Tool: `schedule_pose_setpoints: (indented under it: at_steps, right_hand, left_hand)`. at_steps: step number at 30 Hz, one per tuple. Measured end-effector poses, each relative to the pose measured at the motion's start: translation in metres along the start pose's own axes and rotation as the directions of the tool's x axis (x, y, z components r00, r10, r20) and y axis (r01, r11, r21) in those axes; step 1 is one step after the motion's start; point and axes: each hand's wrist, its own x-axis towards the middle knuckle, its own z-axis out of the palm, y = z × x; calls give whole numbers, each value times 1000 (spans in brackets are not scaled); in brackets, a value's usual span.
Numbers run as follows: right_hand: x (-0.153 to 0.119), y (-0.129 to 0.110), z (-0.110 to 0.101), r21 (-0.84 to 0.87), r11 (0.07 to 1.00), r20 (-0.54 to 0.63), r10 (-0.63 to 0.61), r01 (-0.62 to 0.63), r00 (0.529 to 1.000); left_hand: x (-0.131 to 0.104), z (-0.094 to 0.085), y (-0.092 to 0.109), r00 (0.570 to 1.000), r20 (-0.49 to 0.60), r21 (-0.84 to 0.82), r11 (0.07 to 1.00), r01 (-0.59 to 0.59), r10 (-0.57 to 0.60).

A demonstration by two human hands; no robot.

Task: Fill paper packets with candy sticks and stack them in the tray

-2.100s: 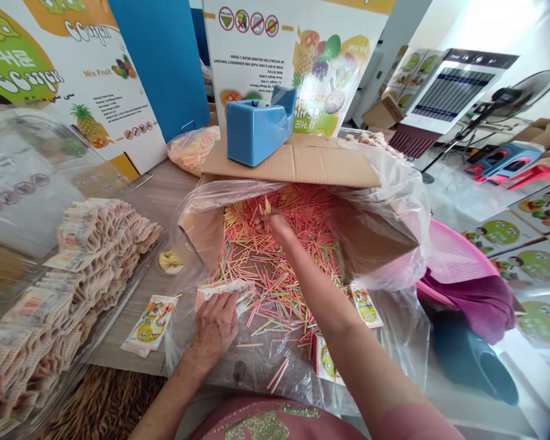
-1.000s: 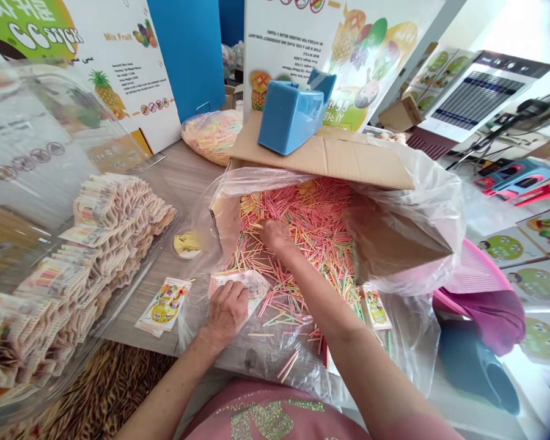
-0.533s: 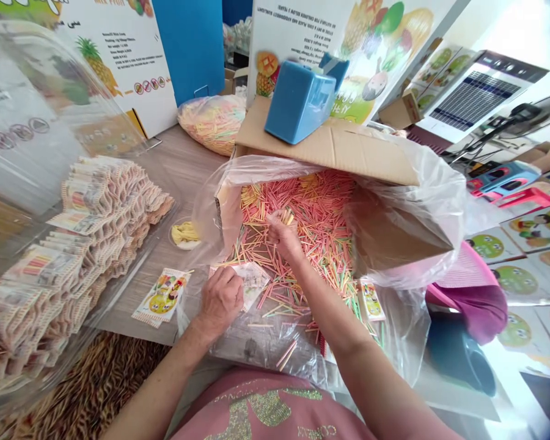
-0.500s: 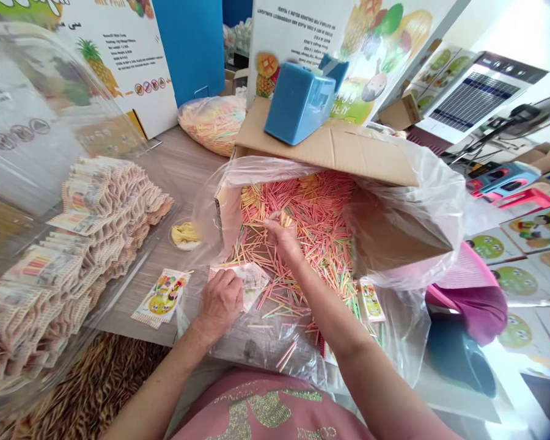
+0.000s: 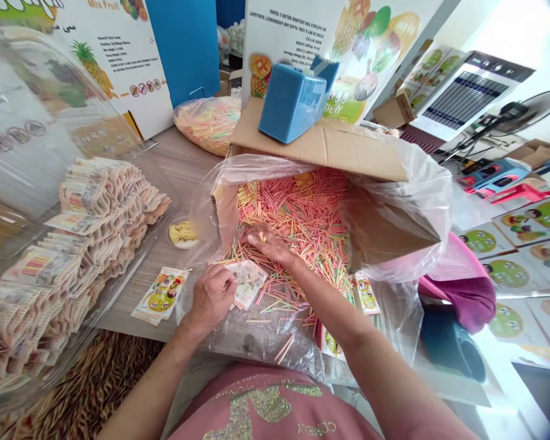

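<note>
My left hand (image 5: pixel 213 294) is closed at the table's front, fingers pinched at the near-left edge of a printed packet (image 5: pixel 250 286); what lies between the fingertips is too small to tell. My right hand (image 5: pixel 269 245) reaches over the heap of thin pink, yellow and green sticks (image 5: pixel 302 208) spilling from an open cardboard box (image 5: pixel 385 226) lined with clear plastic. Its palm is turned partly up, fingers curled around a few short yellowish sticks (image 5: pixel 262 237). Left of my left hand, colourful packets (image 5: pixel 161 294) lie stacked on the table.
Rows of wavy packets (image 5: pixel 105 214) fill a clear plastic tub at left. A small bowl with yellow contents (image 5: pixel 182 233) stands by the box. A blue dispenser (image 5: pixel 286 104) rests on the box flap. A bag of sticks (image 5: pixel 209 122) lies behind. Pink and blue bins stand right.
My right hand has moved left and slightly down over the sticks, its palm turning upward. My left hand has shifted slightly left and its fingers have drawn together off the packet's middle.
</note>
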Motion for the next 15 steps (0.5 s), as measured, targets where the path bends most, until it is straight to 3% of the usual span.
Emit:
schedule_pose_setpoints:
  at_steps: [3, 6, 10, 13, 15]
  right_hand:
    - [-3, -2, 1, -59, 997, 23, -53, 55, 998]
    - [-9, -8, -1, -51, 990, 41, -128, 130, 991]
    - [-28, -26, -1, 142, 951, 89, -290, 276, 953]
    - [-41, -38, 6, 248, 919, 136, -348, 308, 928]
    - [-47, -41, 12, 238, 924, 168, -341, 298, 925]
  left_hand:
    - [0, 1, 0, 1000, -1, -50, 998, 26, -26]
    - [0, -1, -3, 987, -21, -266, 952, 151, -162]
    - [10, -12, -2, 917, 81, -581, 729, 361, -390]
    - [21, -18, 9, 882, 241, -685, 573, 450, -405]
    - [27, -18, 18, 871, 296, -708, 523, 475, -391]
